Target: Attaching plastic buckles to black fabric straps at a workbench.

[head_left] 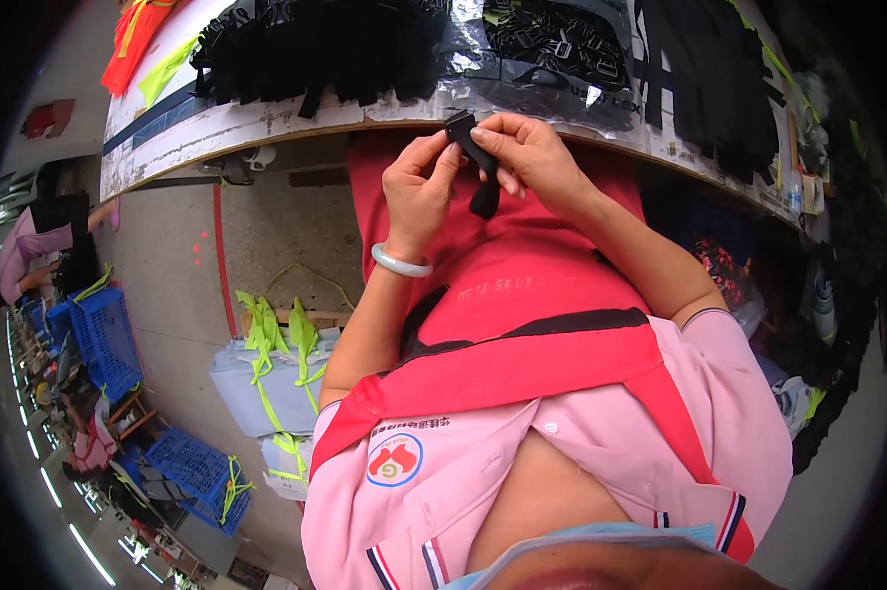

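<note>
Just off the table's front edge, both my hands hold a short black webbing strap [484, 200] with a black buckle [459, 123] at its upper end. My left hand [419, 187] pinches thumb and forefinger against the buckle end. From the other side, my right hand [534, 160] grips the strap just below the buckle, its thumb on top. The strap's looped lower part hangs down between the hands. How the webbing passes through the buckle is too small to tell.
On the white table [183, 155] lies a heap of black straps [325, 59]. Beside it is a clear plastic bag [600, 110] of black buckles [561, 47]. More black straps [709, 74] are laid at the right. Blue crates [104, 339] and tied bundles [266, 393] stand on the left.
</note>
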`<state>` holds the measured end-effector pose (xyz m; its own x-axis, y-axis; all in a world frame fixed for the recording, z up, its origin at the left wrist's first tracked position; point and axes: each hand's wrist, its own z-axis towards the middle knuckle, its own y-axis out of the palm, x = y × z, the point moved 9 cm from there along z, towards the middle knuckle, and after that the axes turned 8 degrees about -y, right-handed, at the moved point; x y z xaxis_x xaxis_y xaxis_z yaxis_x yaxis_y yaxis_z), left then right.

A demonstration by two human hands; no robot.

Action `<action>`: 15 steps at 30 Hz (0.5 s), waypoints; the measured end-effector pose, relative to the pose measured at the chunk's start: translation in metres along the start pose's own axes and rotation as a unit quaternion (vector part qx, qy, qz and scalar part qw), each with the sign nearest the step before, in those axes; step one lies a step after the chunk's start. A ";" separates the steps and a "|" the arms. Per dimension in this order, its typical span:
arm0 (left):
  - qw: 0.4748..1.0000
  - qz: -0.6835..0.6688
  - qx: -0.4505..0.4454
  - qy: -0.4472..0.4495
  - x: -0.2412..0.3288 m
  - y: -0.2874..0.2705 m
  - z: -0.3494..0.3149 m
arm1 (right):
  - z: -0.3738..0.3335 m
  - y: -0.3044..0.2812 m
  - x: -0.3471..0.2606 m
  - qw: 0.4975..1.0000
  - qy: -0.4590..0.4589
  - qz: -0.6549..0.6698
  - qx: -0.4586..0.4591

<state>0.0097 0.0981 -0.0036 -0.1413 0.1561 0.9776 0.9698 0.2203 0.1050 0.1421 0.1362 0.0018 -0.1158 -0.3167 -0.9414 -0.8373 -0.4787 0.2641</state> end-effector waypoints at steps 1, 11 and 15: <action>0.995 0.064 0.006 0.075 0.010 0.002 -0.002 | 0.001 0.002 0.002 1.000 0.000 0.000 0.000; 0.985 -0.097 -0.042 -0.137 -0.019 -0.007 0.001 | 0.006 0.002 -0.003 0.998 -0.048 -0.017 -0.043; 0.979 -0.118 -0.060 -0.156 -0.021 -0.009 0.007 | -0.001 0.012 -0.043 0.937 -0.302 -0.176 -0.015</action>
<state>0.0024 0.0998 -0.0265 -0.3994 0.4044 0.8228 0.9168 0.1729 0.3601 0.1377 0.1432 0.0460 -0.1245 0.3819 -0.9158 -0.8657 -0.4928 -0.0878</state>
